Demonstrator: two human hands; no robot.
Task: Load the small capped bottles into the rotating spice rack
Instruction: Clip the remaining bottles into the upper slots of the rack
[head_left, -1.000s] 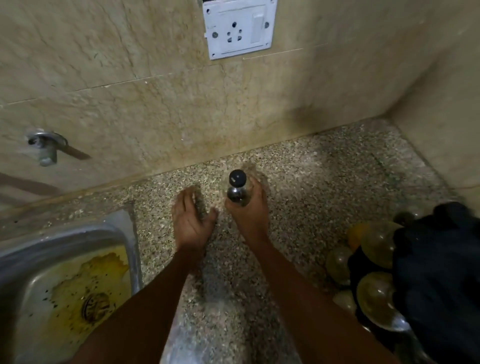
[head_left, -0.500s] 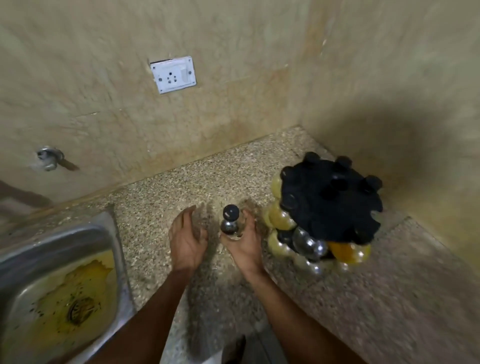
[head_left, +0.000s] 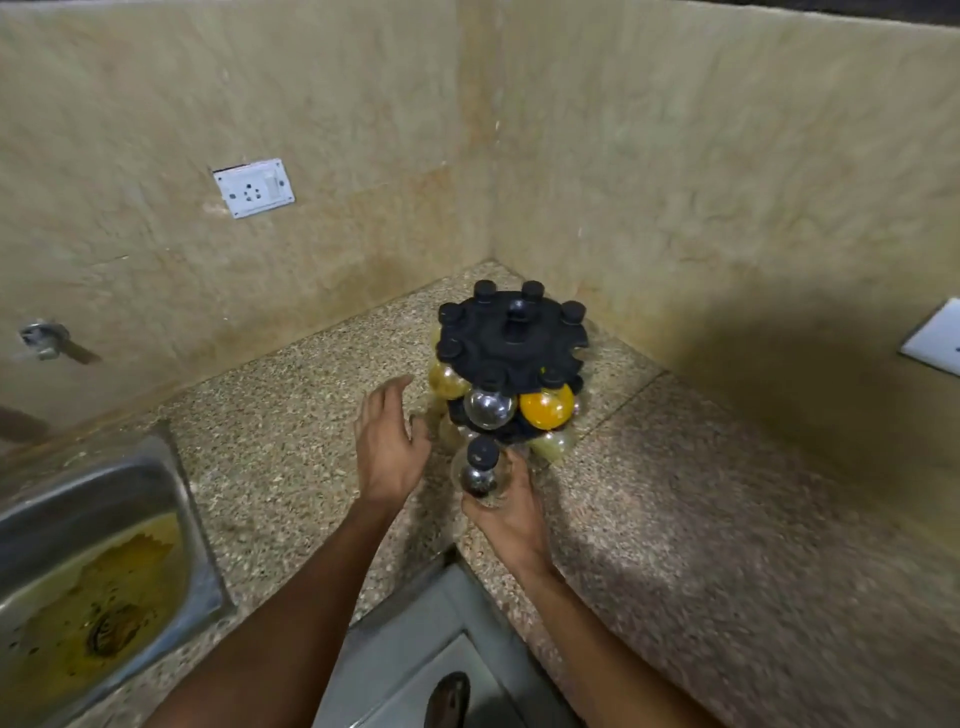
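Bottle (head_left: 480, 470), clear with black cap, is upright in the right hand (head_left: 511, 512), fingers wrapped round its base, held just in front of the rack (head_left: 511, 338) near its lower tier. Rack sits in the counter (head_left: 675, 519) corner, mostly full; an empty notch shows at the top disc's right edge. Left hand (head_left: 387, 447) is open, holding nothing, just left of the rack. Step looks like: carry-in done, insertion pending. Next probably: left hand spins or steadies rack, then slide the bottle neck into a free notch. Sink (head_left: 104, 545) far left.
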